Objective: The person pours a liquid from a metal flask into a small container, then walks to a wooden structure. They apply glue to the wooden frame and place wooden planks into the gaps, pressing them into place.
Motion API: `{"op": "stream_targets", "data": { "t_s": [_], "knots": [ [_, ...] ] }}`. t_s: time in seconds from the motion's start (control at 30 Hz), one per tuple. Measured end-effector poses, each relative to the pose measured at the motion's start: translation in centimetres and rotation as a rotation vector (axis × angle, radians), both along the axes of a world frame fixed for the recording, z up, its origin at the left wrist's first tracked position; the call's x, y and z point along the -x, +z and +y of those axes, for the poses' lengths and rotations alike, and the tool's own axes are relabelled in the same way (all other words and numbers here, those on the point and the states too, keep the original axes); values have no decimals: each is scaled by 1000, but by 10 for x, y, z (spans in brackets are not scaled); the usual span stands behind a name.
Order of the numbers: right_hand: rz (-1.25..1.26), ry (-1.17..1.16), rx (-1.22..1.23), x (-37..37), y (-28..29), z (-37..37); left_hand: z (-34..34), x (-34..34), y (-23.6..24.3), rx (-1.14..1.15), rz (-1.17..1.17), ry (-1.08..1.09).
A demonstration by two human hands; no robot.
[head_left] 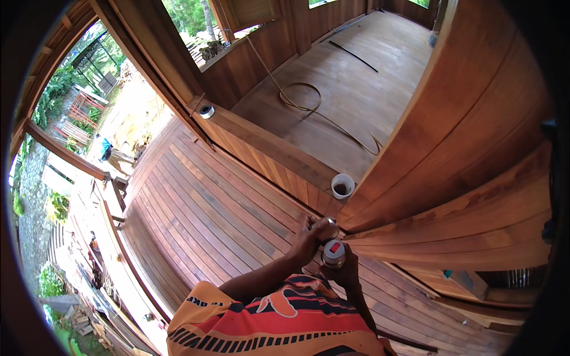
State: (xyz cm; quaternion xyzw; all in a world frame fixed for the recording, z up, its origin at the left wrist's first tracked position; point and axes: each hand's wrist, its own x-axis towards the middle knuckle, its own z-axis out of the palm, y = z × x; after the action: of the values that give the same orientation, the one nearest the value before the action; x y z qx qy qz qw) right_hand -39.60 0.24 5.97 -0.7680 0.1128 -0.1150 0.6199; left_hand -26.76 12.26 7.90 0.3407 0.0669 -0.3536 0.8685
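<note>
My right hand (344, 271) is wrapped round a small cylindrical container (333, 255), which has a silvery top with a red patch. It is held upright in front of my body. Just beyond it, my left hand (310, 244) is closed, its fingers round a small shiny, pale round thing (330, 228). What kind of thing that is, I cannot make out. The two hands are close together beside the wooden wall corner. Nearest to them on the wooden ledge (267, 145) stands a white cup (342, 186) with something dark in its bottom.
A tape-like roll (206, 111) sits at the ledge's far end. Behind the ledge, a yellowish hose (301, 108) and a black strip (353, 56) lie on the pale floor. Tall wood panels (451, 130) rise on my right. Outside at left, another person (108, 153) bends over.
</note>
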Motion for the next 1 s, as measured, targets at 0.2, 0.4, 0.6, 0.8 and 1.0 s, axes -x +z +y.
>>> {"op": "stream_targets", "data": {
  "t_s": [0.2,0.4,0.6,0.8,1.0],
  "knots": [
    [43,109,74,25,1,-10,-7,27,10,29,142,7],
    [63,24,51,42,1,-20,-6,67,17,-287,-863,13],
    [-88,-125,-22,55,-6,-22,-17,80,8,-369,-1409,16],
    [-304,-170,-304,103,4,-39,-16,16,4,-278,-796,-65],
    [-252,-290,-297,106,-18,-55,-23,86,63,-71,-1149,-177]
  ]
}}
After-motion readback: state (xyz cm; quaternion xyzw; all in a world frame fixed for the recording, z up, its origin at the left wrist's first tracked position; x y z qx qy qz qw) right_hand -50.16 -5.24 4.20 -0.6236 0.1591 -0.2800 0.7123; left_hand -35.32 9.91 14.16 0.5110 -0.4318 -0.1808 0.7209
